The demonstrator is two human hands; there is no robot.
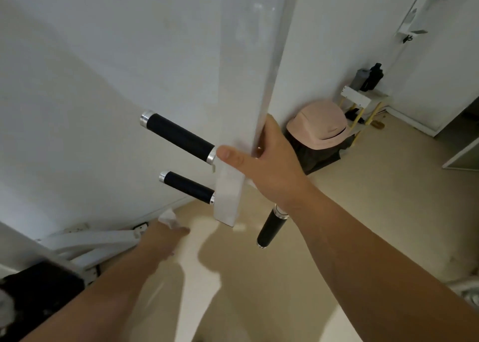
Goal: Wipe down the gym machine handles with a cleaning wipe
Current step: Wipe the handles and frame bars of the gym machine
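A white machine arm [243,87] hangs down the middle of the view. My right hand [264,160] grips its lower part, thumb across the front face. Two black handles with silver end caps stick out to the left: an upper handle [178,137] and a lower handle [188,186]. A third black handle [269,227] points down below my right wrist. My left hand [163,238], blurred, holds a crumpled white wipe [168,217] just below and left of the lower handle, apart from it.
A white wall fills the left and top. White machine frame bars [90,240] and a black pad [39,290] lie at lower left. A bin with a pink lid [321,124] stands at the wall, with a small white shelf [360,100] holding dark bottles beyond it. The floor is beige.
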